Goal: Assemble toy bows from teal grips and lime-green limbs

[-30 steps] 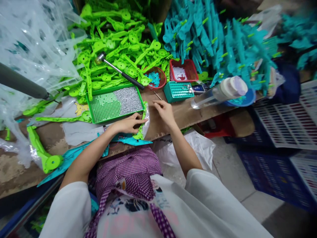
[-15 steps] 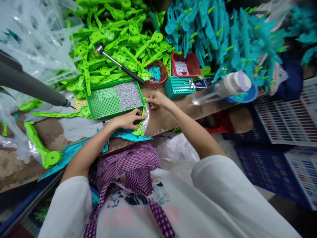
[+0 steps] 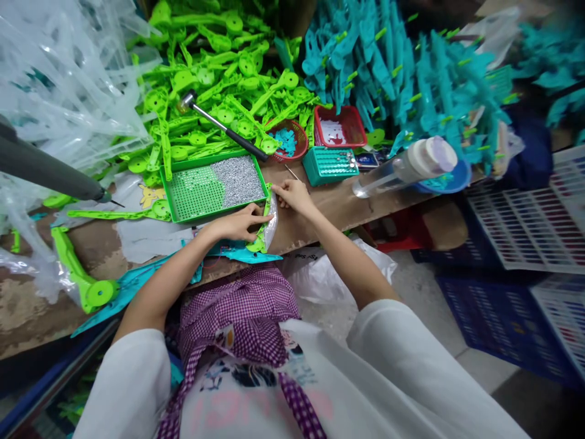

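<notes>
The left hand [image 3: 240,224] holds a short lime-green plastic piece with a clear plastic side [image 3: 260,242] against the table, index finger laid across it and thumb near its lower end, only a narrow gap between the two. The right hand [image 3: 292,196] has thumb and forefinger drawn together at the piece's upper end; whether a small part sits between them cannot be told.

The piece lies just beside the right end of a lime-green rectangular tray [image 3: 192,194] half covered with small silvery metal pins [image 3: 238,180]. All this rests on a worn brown tabletop [image 3: 297,227]. Behind the right hand are a thin metal rod [image 3: 292,172], a teal slotted plastic block [image 3: 326,172] and a round red basket [image 3: 303,143] of turquoise bits.

A black-handled hammer [image 3: 219,125] lies on a heap of lime-green plastic arms [image 3: 247,67]; turquoise plastic parts [image 3: 365,55] are stacked to the right, cloudy clear ones [image 3: 68,67] to the left. Blue crates [image 3: 507,311] stand on the pale tiled floor [image 3: 411,305].

A white plastic bag [image 3: 333,277] below the table bears black lettering, too small to read; pink letters on the white T-shirt [image 3: 393,366] are illegible
</notes>
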{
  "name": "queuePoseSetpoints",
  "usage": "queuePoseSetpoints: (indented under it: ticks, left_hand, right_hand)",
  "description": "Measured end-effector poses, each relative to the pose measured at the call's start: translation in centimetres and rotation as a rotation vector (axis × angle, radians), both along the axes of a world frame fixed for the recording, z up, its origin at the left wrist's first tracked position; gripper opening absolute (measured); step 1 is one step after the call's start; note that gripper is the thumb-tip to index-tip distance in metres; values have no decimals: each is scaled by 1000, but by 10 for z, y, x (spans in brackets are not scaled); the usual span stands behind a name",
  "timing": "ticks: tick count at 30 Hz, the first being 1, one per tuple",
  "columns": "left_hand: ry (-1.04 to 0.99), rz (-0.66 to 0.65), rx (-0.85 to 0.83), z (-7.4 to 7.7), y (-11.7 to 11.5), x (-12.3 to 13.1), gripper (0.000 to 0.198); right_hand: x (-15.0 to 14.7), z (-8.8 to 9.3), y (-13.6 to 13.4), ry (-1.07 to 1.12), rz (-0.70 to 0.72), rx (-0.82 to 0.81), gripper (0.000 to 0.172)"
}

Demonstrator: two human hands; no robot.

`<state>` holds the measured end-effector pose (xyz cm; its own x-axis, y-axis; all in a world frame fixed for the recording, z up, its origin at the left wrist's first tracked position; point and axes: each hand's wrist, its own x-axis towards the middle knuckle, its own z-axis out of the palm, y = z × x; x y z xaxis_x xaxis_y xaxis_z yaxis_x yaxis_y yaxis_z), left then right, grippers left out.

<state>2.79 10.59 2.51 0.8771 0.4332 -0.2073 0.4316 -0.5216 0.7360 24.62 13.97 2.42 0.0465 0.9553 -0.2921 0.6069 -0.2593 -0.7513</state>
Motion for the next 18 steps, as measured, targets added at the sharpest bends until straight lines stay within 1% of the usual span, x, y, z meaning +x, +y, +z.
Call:
queuePoseSetpoints:
  ticks: [2,5,10,16,18]
  left_hand:
    - [-10,-8,4,-1,0,0,77]
    - [-18,-12,-1,-2,1,-1,77]
    - [-23,-14,-3,0,2,-1,77]
    - [-7,-23,12,2,3,-2,76]
    - [-24,-31,16,1,4,-3,75]
  right_hand:
    - [-1,-1,5,-95,71,26,46]
    - [0,-3,9,-143,94,13,46]
    - [1,1,16,-164,152,-102,42]
    - [-6,9,21,-140,104,-202,39]
    - [-7,8,20,-137,92,-199,38]
